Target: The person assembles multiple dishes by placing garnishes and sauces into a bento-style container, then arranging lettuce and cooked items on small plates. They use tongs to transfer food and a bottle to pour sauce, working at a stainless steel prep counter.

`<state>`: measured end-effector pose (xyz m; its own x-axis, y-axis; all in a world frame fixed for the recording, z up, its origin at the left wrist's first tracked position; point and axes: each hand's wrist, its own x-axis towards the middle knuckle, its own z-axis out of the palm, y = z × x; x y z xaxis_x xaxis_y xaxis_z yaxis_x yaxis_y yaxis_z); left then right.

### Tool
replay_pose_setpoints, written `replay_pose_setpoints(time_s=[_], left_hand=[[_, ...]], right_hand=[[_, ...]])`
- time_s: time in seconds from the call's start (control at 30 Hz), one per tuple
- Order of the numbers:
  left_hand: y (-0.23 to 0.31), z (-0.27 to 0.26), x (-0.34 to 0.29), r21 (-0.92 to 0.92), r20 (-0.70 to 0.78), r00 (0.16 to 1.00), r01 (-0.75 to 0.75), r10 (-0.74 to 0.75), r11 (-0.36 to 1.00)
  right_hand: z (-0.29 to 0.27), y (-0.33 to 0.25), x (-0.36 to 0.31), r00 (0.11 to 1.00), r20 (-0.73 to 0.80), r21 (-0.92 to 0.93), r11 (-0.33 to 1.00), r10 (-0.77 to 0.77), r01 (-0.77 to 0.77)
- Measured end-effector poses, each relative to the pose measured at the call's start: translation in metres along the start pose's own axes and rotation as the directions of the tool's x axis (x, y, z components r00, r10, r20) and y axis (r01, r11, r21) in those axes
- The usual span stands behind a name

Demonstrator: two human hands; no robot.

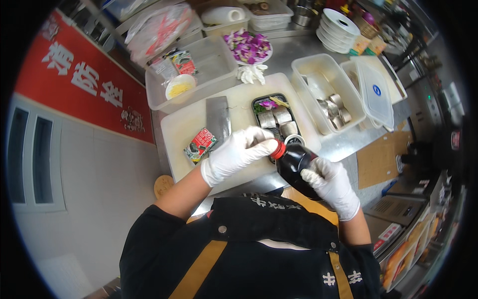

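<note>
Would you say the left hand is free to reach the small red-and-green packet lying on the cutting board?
Probably not right away: the left hand is gripping the red cap of the dark bottle. The packet lies uncovered just beside that hand, so nothing else blocks it.

A steel desk (294,55) is seen running along the top of the view. On the left, a wall (99,164) of pale tiles is crossed by a red banner (84,84) with white characters. A framed window (30,159) is set at the far left.
</note>
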<state>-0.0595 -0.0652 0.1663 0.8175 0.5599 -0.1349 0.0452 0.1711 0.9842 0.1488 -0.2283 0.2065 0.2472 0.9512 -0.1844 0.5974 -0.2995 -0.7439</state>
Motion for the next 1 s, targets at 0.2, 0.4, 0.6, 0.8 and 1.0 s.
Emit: replay_pose_setpoints(time_s=[0.2, 0.4, 0.6, 0.8, 1.0], left_hand=[[-0.026, -0.075, -0.046, 0.067, -0.554, 0.819, -0.132, 0.147, 0.989], [-0.079, -0.104, -0.094, -0.217, -0.749, 0.646, -0.03, -0.147, 0.976], [-0.108, -0.126, -0.096, -0.057, -0.841, 0.54, -0.023, -0.036, 0.998], [-0.099, -0.137, -0.084, -0.25, -0.807, 0.58, -0.163, -0.112, 0.954], [-0.081, -0.114, -0.034, -0.179, -0.669, 0.74, -0.074, -0.066, 0.981]], right_hand=[[-0.056, -0.097, 0.066, 0.956, 0.04, 0.535, 0.814, -0.289, 0.224], [-0.036, -0.167, 0.222, 0.768, -0.078, 0.219, 0.74, -0.636, 0.636], [0.069, -0.15, 0.383, 0.834, -0.125, 0.4, 0.742, -0.537, 0.538], [0.138, -0.104, 0.452, 0.866, -0.278, 0.162, 0.869, -0.415, 0.468], [0.121, -0.111, 0.435, 0.881, -0.103, 0.263, 0.842, -0.461, 0.471]])
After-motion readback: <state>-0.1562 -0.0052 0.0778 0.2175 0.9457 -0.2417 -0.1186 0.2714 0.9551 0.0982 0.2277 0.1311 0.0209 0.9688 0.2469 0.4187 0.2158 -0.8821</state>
